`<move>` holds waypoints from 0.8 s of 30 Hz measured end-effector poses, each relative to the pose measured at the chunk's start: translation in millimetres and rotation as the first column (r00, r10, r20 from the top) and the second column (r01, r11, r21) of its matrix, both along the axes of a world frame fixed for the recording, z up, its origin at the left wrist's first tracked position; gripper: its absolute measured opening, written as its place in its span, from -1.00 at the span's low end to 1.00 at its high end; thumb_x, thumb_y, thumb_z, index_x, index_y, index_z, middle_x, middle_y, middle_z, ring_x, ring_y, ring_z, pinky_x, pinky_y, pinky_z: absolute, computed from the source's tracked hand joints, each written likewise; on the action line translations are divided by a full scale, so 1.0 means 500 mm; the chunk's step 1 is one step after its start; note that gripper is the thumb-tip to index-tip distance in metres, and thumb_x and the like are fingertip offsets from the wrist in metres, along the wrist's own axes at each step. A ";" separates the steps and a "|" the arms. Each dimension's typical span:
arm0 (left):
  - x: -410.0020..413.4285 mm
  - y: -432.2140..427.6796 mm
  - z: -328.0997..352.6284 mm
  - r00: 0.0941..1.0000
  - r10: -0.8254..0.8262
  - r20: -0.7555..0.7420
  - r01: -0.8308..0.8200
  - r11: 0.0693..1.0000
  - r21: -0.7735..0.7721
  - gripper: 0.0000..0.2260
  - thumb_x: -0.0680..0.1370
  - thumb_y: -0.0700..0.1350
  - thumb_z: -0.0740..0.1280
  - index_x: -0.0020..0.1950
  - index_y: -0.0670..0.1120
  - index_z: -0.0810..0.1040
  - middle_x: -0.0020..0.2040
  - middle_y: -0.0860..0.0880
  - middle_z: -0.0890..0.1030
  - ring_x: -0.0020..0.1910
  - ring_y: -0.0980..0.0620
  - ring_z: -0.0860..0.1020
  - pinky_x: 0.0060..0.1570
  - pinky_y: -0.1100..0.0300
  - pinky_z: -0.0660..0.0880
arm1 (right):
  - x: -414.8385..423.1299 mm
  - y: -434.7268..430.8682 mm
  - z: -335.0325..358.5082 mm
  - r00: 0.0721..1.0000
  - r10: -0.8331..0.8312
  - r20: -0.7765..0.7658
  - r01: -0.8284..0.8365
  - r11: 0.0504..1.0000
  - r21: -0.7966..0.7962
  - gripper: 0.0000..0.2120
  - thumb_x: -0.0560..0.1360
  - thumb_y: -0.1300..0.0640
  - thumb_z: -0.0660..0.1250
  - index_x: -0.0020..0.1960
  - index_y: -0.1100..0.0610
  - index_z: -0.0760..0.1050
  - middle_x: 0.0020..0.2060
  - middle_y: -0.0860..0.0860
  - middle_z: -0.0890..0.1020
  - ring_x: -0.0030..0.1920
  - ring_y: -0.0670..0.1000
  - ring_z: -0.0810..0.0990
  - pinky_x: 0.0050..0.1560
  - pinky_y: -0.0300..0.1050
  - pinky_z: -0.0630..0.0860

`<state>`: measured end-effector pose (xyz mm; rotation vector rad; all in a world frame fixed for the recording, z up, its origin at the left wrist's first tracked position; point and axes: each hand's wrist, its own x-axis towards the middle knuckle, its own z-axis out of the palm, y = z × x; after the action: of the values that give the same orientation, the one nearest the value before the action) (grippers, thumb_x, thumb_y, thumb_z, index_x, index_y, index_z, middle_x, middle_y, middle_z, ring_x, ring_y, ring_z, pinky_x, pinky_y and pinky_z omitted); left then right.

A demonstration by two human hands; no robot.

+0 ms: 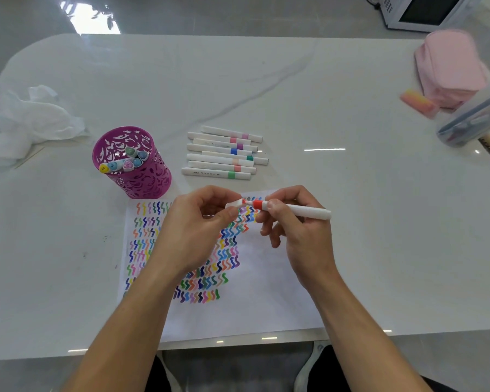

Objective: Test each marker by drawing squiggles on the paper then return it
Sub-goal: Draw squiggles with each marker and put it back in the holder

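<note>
Both hands hover above the paper (238, 306), a white sheet already filled with rows of coloured squiggles over its left and upper parts. The right hand (297, 236) pinches a white marker (294, 210) with a red band, thumb and fingers closed around its barrel just behind the band, the barrel lying almost level and pointing left. The left hand (193, 230) grips the marker's white cap (234, 204) between thumb and forefinger, its open end right at the red tip; whether the two touch cannot be told. Beyond the paper's top edge lies a row of white markers (224, 152) with coloured bands, side by side on the table (351, 193). Just off the paper's upper left corner stands a purple cut-out holder (133, 171) holding several markers with coloured ends up.
</note>
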<state>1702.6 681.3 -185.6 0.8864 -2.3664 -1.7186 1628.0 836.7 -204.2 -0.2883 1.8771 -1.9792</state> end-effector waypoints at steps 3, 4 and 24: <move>-0.001 0.002 0.001 1.000 -0.030 0.006 0.030 1.000 0.001 -0.87 0.57 -0.10 0.45 0.09 0.08 0.69 -0.09 0.13 0.72 -0.07 0.22 0.66 -0.11 0.39 0.58 | 0.000 0.001 -0.004 1.000 0.018 -0.005 -0.017 0.999 0.038 -0.92 0.62 0.26 0.36 -0.06 0.17 0.56 -0.30 0.12 0.70 -0.35 0.04 0.62 -0.45 -0.17 0.48; -0.001 0.003 0.001 0.999 -0.033 0.008 0.033 0.999 0.001 -0.87 0.57 -0.10 0.45 0.09 0.09 0.69 -0.09 0.14 0.72 -0.07 0.22 0.66 -0.10 0.38 0.58 | -0.001 0.001 -0.004 1.000 0.019 -0.009 -0.018 0.999 0.047 -0.91 0.62 0.25 0.36 -0.07 0.16 0.56 -0.30 0.12 0.70 -0.35 0.04 0.62 -0.45 -0.18 0.48; 0.006 0.010 -0.002 0.997 -0.039 -0.068 0.037 0.999 -0.036 -0.86 0.60 -0.21 0.39 0.08 -0.04 0.71 -0.24 0.02 0.71 -0.26 0.12 0.67 -0.22 0.37 0.58 | -0.007 0.002 -0.002 0.989 0.115 0.096 -0.106 0.990 -0.098 -0.91 0.59 0.25 0.36 -0.01 0.27 0.60 -0.28 0.19 0.71 -0.31 0.13 0.69 -0.29 -0.08 0.63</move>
<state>1705.4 686.2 -186.6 0.7692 -2.3759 -1.6867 1624.6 837.6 -205.0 -0.3058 1.6735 -1.9717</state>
